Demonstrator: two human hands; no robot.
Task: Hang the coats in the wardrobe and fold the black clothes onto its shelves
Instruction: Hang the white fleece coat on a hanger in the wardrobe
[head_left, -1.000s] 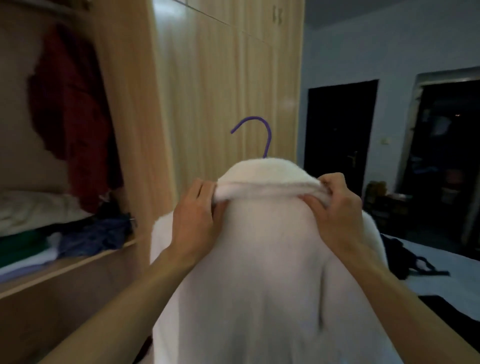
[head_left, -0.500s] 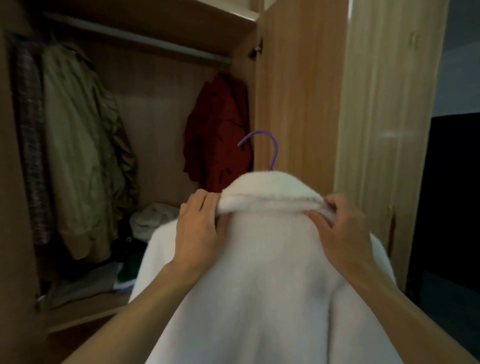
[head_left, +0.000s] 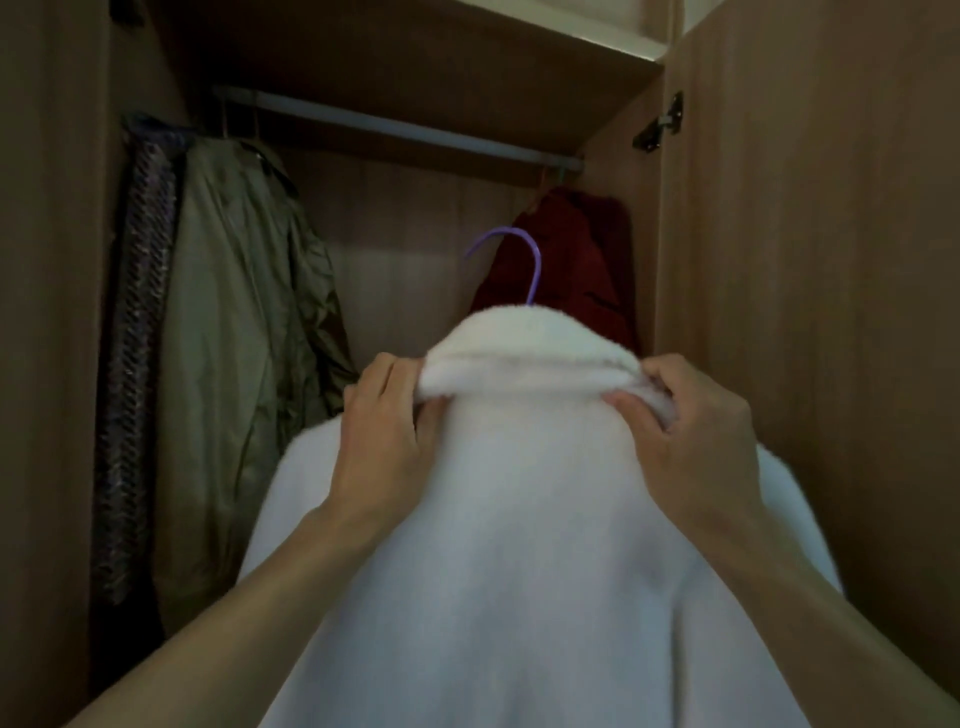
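The white fleece coat (head_left: 519, 519) is pinched at its collar by the left hand (head_left: 387, 441) and right hand (head_left: 696, 431), below the wardrobe rail (head_left: 395, 127).

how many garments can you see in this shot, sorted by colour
White: 1, the fleece coat on the purple hanger, held by the left hand and right hand
Olive green: 1, jacket on the rail
Dark red: 1, coat on the rail
Dark patterned: 1, garment at far left
Total: 4
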